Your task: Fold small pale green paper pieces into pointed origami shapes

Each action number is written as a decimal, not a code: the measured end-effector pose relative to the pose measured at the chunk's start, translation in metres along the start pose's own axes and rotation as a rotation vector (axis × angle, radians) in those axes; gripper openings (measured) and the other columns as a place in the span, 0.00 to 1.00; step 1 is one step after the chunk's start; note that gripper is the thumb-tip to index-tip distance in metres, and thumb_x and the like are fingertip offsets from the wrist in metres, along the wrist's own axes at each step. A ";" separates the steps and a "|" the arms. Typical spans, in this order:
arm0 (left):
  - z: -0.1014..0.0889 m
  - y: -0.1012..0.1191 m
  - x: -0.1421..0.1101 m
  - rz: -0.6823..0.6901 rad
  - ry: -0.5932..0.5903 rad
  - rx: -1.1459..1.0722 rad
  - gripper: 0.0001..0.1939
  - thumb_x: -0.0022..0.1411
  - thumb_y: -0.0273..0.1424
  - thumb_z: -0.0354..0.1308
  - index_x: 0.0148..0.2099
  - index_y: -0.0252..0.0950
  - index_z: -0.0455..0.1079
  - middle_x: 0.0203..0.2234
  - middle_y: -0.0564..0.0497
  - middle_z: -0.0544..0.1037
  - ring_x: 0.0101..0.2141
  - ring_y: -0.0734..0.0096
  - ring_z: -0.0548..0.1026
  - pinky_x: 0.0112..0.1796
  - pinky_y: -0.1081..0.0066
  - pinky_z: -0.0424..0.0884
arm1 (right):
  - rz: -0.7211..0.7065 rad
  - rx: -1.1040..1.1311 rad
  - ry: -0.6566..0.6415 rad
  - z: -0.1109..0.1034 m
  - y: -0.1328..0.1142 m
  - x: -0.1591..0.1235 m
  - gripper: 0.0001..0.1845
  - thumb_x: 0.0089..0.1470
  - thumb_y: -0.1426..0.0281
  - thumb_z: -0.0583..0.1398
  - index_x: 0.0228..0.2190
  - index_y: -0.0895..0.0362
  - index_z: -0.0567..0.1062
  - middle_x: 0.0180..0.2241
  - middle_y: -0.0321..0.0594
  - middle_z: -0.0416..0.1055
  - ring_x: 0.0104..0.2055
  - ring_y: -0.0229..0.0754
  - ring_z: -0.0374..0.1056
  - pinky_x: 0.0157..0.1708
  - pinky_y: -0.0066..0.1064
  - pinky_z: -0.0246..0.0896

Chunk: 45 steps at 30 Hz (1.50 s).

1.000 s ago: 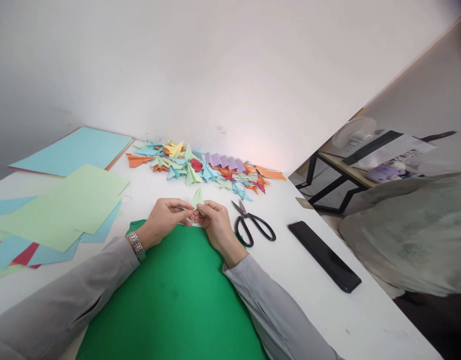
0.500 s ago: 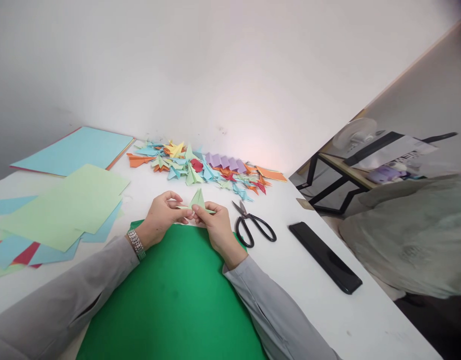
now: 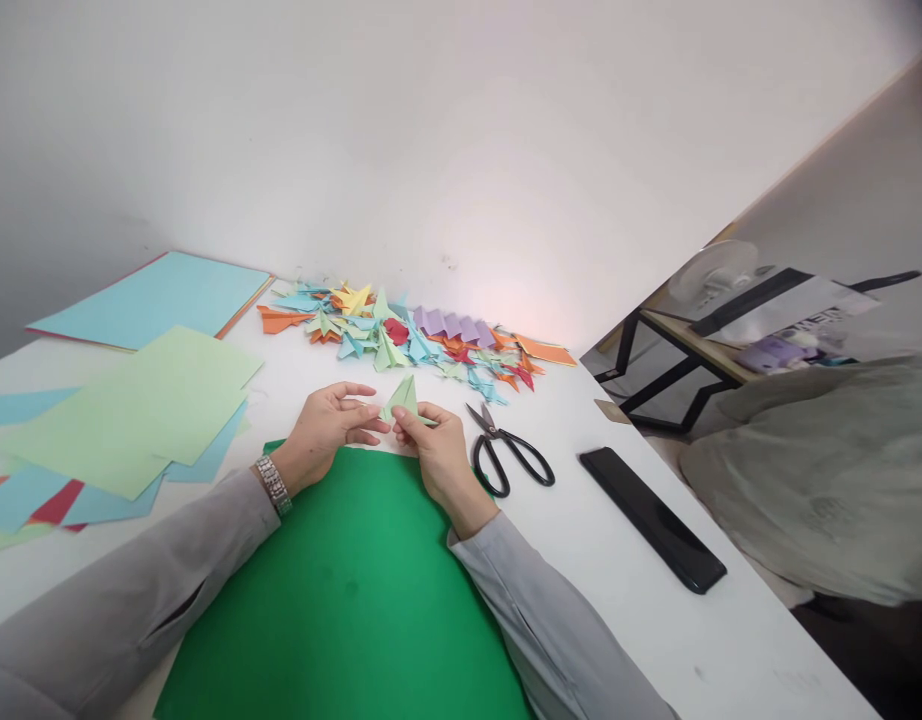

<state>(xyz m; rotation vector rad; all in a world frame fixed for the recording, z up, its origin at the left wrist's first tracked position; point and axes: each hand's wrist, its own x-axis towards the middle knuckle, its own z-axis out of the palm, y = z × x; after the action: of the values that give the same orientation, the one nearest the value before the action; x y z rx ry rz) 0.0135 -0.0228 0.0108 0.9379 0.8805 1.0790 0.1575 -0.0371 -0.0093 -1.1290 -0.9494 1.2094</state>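
A small light green paper plane is held up between my hands, its pointed tip upward. My right hand pinches its lower right part, thumb on the near face. At the plane's left edge is my left hand, thumb and fingertips against the paper and the index finger stretched out above. The fingertips behind the paper are hidden. Both hands are over the far end of a green sheet or board. Black-handled scissors lie with blades parted, right of my right hand.
Folded colored paper pieces are heaped along the wall. Loose light green and blue sheets lie at left, before a paper stack. A black elongated object is at right, near the table edge. Beyond it are grey-green fabric and a low table.
The paper plane has turned slightly, and its left wing no longer shows beside my left thumb. My left thumb and fingers have shifted on its left side. The view has moved slightly.
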 end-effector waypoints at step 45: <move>0.003 -0.003 0.000 0.001 -0.097 0.039 0.16 0.51 0.38 0.62 0.27 0.26 0.72 0.19 0.45 0.76 0.22 0.71 0.74 0.24 0.71 0.72 | 0.043 0.095 -0.024 0.000 -0.001 0.001 0.13 0.34 0.64 0.69 0.17 0.59 0.73 0.16 0.33 0.69 0.17 0.32 0.59 0.21 0.26 0.54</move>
<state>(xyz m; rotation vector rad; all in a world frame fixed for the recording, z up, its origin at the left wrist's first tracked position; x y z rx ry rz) 0.0171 -0.0238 0.0090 1.0149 0.8236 1.0117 0.1581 -0.0361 -0.0079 -1.0656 -0.8807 1.2921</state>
